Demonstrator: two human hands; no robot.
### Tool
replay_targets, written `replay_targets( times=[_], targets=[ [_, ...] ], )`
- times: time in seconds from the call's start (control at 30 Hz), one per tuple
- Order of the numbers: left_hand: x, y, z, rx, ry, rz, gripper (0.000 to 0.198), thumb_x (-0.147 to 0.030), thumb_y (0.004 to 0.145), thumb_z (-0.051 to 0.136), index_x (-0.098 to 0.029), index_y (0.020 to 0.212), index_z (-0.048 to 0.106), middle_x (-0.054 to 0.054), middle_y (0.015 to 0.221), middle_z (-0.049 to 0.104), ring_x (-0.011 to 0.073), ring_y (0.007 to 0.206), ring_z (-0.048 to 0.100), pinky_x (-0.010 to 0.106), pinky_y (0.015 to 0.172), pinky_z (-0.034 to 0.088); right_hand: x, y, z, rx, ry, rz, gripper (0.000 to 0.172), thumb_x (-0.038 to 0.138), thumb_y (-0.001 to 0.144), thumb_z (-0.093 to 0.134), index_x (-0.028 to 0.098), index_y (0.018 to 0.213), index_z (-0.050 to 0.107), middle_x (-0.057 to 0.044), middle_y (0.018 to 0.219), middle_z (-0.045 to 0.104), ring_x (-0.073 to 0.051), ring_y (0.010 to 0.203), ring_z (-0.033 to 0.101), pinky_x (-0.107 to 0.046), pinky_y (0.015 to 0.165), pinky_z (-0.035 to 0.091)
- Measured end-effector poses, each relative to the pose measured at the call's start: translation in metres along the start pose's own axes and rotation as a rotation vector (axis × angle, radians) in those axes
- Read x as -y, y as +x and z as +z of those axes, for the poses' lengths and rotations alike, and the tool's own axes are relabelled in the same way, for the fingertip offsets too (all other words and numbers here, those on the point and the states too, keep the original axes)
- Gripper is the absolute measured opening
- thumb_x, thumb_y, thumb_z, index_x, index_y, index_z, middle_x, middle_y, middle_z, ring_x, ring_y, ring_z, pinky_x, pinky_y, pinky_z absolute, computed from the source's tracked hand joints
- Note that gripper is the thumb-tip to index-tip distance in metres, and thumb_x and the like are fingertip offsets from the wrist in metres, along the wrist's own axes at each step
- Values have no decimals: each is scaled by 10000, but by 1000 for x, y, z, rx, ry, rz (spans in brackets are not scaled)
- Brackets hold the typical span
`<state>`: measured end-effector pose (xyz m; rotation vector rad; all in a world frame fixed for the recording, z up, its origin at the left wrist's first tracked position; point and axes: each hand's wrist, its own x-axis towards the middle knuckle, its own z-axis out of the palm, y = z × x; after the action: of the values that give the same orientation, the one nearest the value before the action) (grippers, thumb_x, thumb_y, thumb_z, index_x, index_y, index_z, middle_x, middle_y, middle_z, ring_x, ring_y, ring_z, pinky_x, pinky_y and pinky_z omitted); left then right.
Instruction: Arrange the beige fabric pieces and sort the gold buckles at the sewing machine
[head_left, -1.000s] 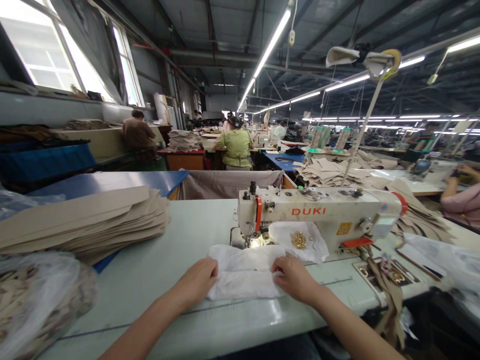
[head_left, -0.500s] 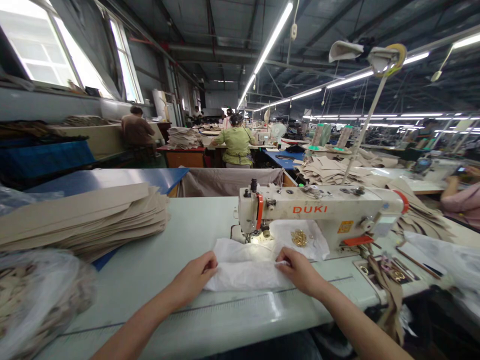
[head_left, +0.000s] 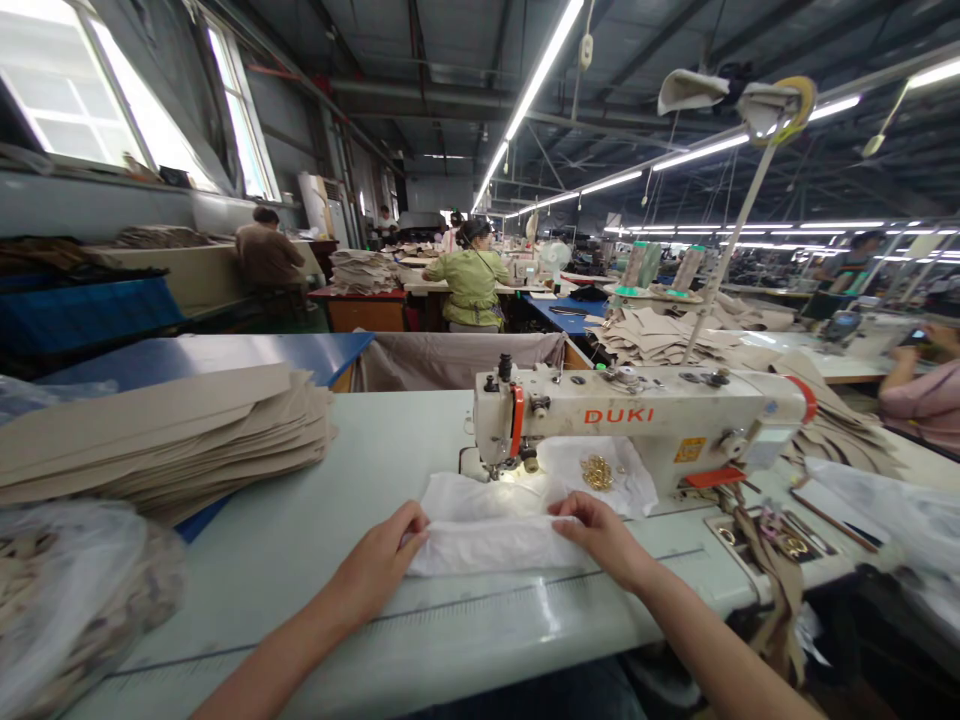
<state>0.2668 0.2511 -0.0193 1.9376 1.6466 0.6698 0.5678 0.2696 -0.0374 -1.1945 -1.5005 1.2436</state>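
Observation:
A piece of thin white fabric (head_left: 491, 545) lies on the pale green table in front of the sewing machine (head_left: 600, 420), its near part folded over. My left hand (head_left: 386, 555) pinches the left end of the fold between thumb and fingers. At the right end, my right hand (head_left: 596, 535) grips the same fabric with bent fingers. The far edge of the fabric reaches the lit area under the machine's needle and presser foot (head_left: 495, 470). Behind it, small gold metal rings (head_left: 597, 472) rest on another white sheet (head_left: 637, 485) beneath the machine arm.
Stacked beige fabric pieces (head_left: 165, 430) lie on the left, with a clear plastic bag (head_left: 82, 600) of pieces nearer. A tray (head_left: 776, 540) with rings and a beige strap (head_left: 780, 620) sits at right. A ruler strip (head_left: 480, 608) runs along the front. Co-workers sit farther off.
The view has shifted slightly. Both hands stay on the ends of the white fabric; the right fingers look a little less curled, and the fold is slightly altered.

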Motion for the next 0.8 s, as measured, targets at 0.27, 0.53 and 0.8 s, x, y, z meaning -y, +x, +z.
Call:
replay_targets(
  times=[0.27, 0.53, 0.8],
  targets=[
    [-8, -4, 0, -60, -102, -16, 180, -412, 759, 405, -237, 744, 446, 23, 856, 639, 218, 820, 588, 313, 750, 420, 0, 1, 4, -53, -68, -57, 189, 352, 659, 650, 189, 674, 555, -11, 735, 597, -165, 713, 541, -292, 689, 408],
    [-5, 2, 0, -57, -108, -38, 214, -434, 703, 430, -225, 702, 477, 15, 744, 604, 226, 774, 578, 328, 733, 429, -3, 6, -1, 4, -66, 161, 278, 434, 675, 648, 177, 623, 556, 47, 547, 433, -98, 534, 381, -232, 511, 311],
    [-5, 4, -2, -46, -141, -23, 213, -337, 627, 475, -211, 779, 555, 14, 802, 629, 227, 819, 595, 319, 739, 440, 2, 15, -4, 102, -40, 316, 32, 175, 604, 640, 162, 611, 668, 35, 502, 532, -87, 475, 432, -225, 499, 372]
  ],
)
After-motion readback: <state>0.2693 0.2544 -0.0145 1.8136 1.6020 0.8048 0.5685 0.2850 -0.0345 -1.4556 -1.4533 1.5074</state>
